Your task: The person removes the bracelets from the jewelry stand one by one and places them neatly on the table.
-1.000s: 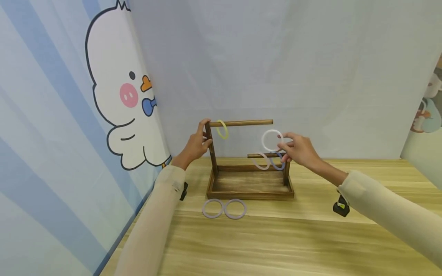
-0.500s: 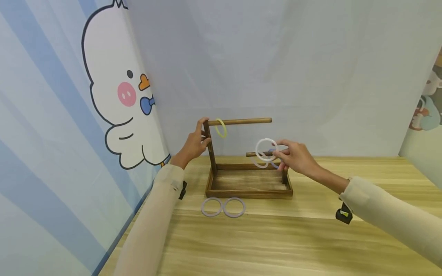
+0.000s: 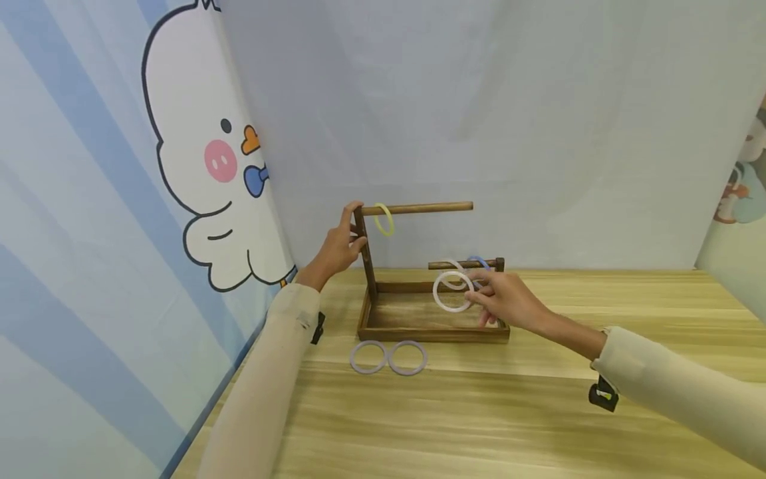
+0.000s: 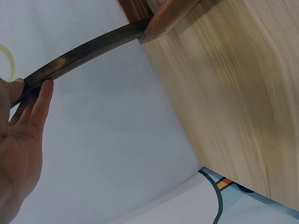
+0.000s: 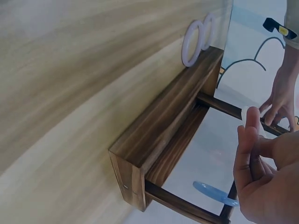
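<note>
My left hand (image 3: 336,251) grips the top of the left post (image 3: 368,266) of a dark wooden rack; in the left wrist view its thumb and fingers lie along that post. A white ring (image 3: 435,293) is pinched between the thumb and fingers of my right hand (image 3: 510,301). In the head view it overlaps the tray, just below the short lower bar (image 3: 439,265). On that bar hang a pale pink ring (image 3: 445,285) and a blue ring (image 3: 479,259), partly hidden by the right hand. High on the left, a yellow ring (image 3: 391,223) hangs from the long upper bar (image 3: 433,207).
The rack's base is a shallow wooden tray (image 3: 419,334) on a light wooden table (image 3: 455,426). In front of it lie two lilac rings side by side, the left ring (image 3: 368,373) and the right ring (image 3: 408,374). A pale curtain (image 3: 538,133) stands behind.
My right hand has carried the white ring down and a little left, from above the lower bar to below it. The left hand keeps its grip on the post.
</note>
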The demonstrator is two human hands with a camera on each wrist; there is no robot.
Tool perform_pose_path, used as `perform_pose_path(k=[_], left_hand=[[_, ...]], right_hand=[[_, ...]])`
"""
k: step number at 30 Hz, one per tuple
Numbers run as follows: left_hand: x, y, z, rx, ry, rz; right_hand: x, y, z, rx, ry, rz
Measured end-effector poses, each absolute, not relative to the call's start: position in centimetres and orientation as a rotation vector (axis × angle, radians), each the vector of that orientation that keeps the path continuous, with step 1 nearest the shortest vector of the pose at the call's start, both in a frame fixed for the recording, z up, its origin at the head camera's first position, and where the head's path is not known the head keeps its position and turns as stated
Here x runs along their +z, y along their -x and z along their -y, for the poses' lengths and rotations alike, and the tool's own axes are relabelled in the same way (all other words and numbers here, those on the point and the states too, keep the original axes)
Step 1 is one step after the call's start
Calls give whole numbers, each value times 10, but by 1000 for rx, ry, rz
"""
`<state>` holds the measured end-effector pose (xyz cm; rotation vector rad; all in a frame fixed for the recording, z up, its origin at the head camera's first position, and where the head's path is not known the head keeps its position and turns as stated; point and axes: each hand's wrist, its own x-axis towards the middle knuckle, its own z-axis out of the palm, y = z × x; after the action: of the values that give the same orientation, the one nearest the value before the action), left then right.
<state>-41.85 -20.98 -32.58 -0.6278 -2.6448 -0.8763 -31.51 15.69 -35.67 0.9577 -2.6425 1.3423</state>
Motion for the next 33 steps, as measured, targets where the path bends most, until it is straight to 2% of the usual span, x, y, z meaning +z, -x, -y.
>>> perform_pose_path(k=[22,33], left_hand=[[-327,419,210,-844,708,2574],[-325,418,210,-869,656,2643]], right_hand=[[-405,302,-149,1408,-1104,2707],[-418,294,-143,1398,-1114,2732]])
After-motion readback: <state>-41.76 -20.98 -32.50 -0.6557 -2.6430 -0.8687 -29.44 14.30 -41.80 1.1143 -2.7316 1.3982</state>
